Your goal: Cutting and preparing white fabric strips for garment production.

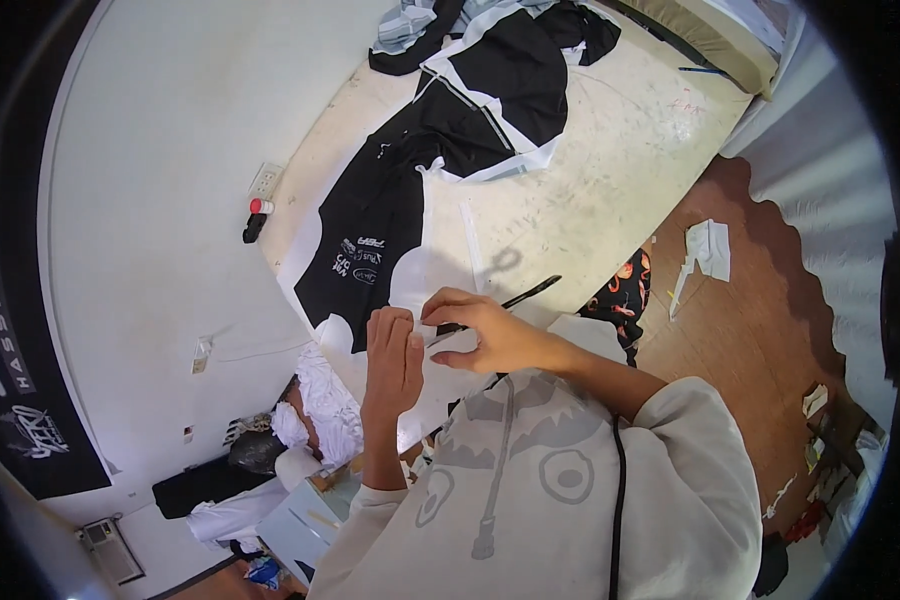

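Note:
My left hand has its fingers curled together over the near edge of the printed fabric, pinching a bit of white fabric at the fingertips. Close beside it, my right hand curves its fingers around a slim black tool, which looks like a pair of scissors. A thin blade shows between thumb and fingers, pointing at the left hand. A ring-shaped shadow falls on the table beyond. Black printed fabric panels with white borders lie flat, stretching away from my hands. The tool's middle is hidden by my right hand.
The fabric lies on a large pale table. A pen rests near its far right corner. Against the wall, a red-capped black bottle sits by the table edge. White cloth is heaped at left; scraps lie on the floor.

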`<state>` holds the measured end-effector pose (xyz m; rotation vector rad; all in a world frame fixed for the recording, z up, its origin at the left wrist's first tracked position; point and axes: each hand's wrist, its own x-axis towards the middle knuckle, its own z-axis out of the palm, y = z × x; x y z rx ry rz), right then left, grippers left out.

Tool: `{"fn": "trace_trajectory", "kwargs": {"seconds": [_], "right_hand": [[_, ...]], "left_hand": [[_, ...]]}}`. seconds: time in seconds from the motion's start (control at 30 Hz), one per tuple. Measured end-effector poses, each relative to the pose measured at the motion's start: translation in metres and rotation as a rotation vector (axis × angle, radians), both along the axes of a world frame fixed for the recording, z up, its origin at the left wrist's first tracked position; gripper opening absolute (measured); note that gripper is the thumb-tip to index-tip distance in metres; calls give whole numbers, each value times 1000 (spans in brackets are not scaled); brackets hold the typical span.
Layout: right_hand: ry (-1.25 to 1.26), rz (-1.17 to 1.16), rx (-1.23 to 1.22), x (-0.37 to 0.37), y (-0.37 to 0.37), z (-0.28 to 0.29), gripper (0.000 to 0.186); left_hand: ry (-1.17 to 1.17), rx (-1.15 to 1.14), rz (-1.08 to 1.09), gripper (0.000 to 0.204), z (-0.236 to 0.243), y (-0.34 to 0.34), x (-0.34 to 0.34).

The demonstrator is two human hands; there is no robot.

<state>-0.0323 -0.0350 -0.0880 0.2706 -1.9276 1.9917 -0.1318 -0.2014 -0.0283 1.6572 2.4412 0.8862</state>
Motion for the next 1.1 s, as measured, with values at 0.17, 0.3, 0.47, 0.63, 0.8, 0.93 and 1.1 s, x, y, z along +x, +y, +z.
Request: {"fn": "trace_trajectory", "kwargs": {"seconds": [0.17, 0.3, 0.47, 0.63, 0.8, 0.93, 1.1], "right_hand": [[-30, 69, -85, -4, -7, -20, 34], [-90, -164, -58, 14, -4, -8, 29], [23, -410, 374, 38, -14, -3, 30], [-61, -350, 506, 40, -38, -7, 42], [-124, -389, 473, 39, -49, -14, 48], [-264, -450, 424, 26, -57, -28, 46], [-261, -566, 270, 16, -57, -40, 57]], "left_hand": [[-44, 3, -13, 12, 2, 4, 3], [-84, 40, 32, 11, -4, 3, 0], [-169, 52, 88, 13, -10, 3, 0], [-289, 72, 220, 16, -21, 6, 3], [-378, 73, 379, 23, -22, 16, 12], [-343, 70, 368, 23, -25, 27, 23], [-196, 49, 385, 23, -17, 56, 37]]}}
